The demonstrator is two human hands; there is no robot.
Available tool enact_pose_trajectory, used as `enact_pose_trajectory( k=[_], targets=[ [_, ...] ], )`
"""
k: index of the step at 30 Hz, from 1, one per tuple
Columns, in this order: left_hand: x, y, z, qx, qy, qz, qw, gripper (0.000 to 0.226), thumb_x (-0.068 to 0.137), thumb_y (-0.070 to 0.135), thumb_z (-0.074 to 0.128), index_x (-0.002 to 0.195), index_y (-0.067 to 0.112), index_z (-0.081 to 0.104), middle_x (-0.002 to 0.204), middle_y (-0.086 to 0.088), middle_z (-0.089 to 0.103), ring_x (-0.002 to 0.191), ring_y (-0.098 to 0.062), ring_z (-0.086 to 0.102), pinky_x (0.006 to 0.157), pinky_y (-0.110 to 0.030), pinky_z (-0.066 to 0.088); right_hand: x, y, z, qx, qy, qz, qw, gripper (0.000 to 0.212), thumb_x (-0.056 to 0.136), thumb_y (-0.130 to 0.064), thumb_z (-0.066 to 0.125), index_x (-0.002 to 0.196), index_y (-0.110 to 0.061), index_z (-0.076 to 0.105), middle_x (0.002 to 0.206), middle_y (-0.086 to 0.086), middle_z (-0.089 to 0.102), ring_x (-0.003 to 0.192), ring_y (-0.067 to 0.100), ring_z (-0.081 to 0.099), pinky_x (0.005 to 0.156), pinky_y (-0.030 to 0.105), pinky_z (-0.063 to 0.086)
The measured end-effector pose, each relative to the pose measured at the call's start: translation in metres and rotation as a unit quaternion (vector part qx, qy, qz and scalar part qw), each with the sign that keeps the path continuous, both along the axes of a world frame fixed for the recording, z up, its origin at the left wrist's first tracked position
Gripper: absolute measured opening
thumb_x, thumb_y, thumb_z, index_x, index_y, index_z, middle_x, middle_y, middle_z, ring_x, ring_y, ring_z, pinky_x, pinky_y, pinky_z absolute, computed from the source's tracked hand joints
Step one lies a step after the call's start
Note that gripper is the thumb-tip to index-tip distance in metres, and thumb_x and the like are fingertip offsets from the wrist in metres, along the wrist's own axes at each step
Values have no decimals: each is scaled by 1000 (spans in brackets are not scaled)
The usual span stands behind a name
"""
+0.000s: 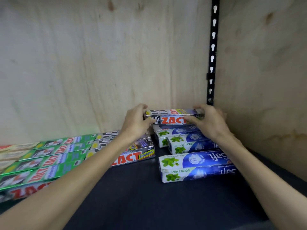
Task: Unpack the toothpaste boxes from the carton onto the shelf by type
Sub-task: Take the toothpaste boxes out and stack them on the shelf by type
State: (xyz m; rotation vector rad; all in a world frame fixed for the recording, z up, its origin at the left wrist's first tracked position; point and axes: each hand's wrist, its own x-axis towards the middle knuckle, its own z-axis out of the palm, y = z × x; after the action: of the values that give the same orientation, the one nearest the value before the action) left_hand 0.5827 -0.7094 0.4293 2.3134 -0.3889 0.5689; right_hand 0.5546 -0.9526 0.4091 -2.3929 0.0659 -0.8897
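A silver Zact toothpaste box (172, 117) with red lettering is held level near the back of the dark shelf (141, 193). My left hand (135, 123) grips its left end and my right hand (210, 121) grips its right end. The box hangs just above the rearmost of three blue-and-white Salz double-mint boxes (196, 165), which lie in a row toward the right wall. Left of them lie silver Zact Smokers boxes (137, 153), partly hidden by my left forearm. Several green Zact boxes (49, 156) lie further left. The carton is not in view.
A plywood back wall (108, 63) and a plywood side wall (265, 80) close in the shelf. A black slotted upright rail (212, 52) runs down the corner. Pale boxes (15, 150) sit at the far left edge.
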Motion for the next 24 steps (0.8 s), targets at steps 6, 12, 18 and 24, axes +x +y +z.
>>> enact_pose_trajectory(
  k=[6,12,18,24],
  targets=[
    [-65,57,31,28,11,21,999,71,85,26,80,147,11,49,132,-13,65,114,-24,65,105,-39,49,-40,43,1,38,7,77,996,89,65,-74,70,127,-10,67,116,9,74,116,29,64,99,45,49],
    [-130,119,29,22,28,67,997,48,82,20,83,127,10,67,90,12,70,77,-3,64,74,-4,45,-83,103,2,54,43,150,986,77,66,-62,83,101,5,69,82,17,71,80,30,65,72,39,51],
    [-161,148,11,-10,44,62,997,44,77,23,87,116,17,68,79,16,66,61,11,61,61,0,42,-107,118,-11,34,107,177,978,61,64,-63,84,69,-7,59,57,-3,41,58,12,33,58,35,28],
    [-182,152,-21,22,49,48,997,44,77,36,86,113,25,65,89,12,64,80,1,59,66,-10,44,-122,107,-10,-10,126,174,977,60,49,-68,83,84,-22,69,65,-8,62,60,5,51,57,16,38]
  ],
)
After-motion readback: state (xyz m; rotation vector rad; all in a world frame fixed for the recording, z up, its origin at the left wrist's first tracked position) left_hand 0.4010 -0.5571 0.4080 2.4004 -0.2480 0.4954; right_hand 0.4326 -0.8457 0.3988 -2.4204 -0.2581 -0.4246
